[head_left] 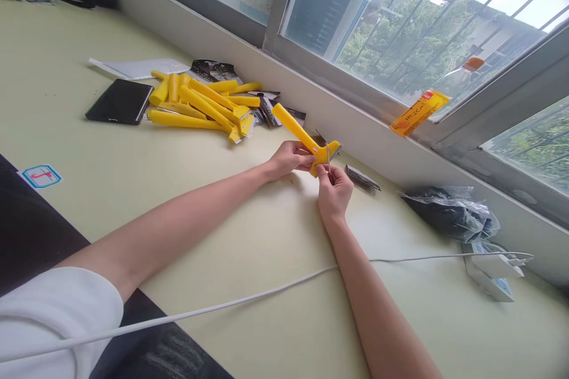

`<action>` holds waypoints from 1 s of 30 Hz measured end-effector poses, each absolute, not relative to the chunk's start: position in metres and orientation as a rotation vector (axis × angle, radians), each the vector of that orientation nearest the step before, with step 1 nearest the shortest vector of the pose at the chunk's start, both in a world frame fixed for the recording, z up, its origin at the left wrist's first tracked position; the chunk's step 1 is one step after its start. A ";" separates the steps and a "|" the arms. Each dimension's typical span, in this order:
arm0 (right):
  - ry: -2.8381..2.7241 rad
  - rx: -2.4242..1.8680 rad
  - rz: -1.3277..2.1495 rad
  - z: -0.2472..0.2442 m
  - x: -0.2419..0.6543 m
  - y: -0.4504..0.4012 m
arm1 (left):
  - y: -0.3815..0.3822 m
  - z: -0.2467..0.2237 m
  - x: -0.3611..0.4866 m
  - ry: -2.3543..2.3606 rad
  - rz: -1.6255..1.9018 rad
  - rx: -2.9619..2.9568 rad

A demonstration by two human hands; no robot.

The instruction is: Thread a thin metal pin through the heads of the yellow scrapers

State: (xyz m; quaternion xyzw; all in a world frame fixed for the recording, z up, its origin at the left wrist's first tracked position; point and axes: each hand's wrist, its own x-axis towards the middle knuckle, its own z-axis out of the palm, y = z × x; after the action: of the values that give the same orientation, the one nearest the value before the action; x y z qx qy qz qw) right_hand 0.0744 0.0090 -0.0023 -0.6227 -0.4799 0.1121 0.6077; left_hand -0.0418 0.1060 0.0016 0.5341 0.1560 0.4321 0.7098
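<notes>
The pale green tabletop (249, 219) runs diagonally from the window wall (213, 35) to a near edge at lower left, where dark surface shows beyond it; between the forearms and the wall its room is bounded by a yellow pile (200, 103) on the left and a clear bag of black material (448, 210) on the right; a white cable (267, 293) crosses the near side, passing behind the right forearm.

The left hand (291, 159) is closed on a yellow scraper-like tool (326, 155), raised in front of the person, its handle slanting up to the left; the right hand (335, 189) has its fingers pinched together on a thin metal-shafted tool (329, 157), the shaft lying across the yellow head; whether those fingertips also touch the head, I cannot tell.

Counted: one window wall, one bag, one black tablet-like device (120, 102) just beside the pile, one orange packet (420, 112) at the window frame, one dark package (362, 178) near the right hand, one blue-edged sticker (41, 176); the pile holds several overlapping yellow tools, exact number unclear.
</notes>
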 end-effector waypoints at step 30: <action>-0.988 -1.507 0.410 -0.001 0.077 0.009 | 0.109 -0.002 -0.041 0.302 0.940 1.194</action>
State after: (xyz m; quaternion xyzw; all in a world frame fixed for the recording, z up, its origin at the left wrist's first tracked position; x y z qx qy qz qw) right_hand 0.0774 0.0094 -0.0013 -0.6506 -0.4266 0.1770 0.6028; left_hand -0.0407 0.1089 -0.0022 0.5391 0.1364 0.4245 0.7146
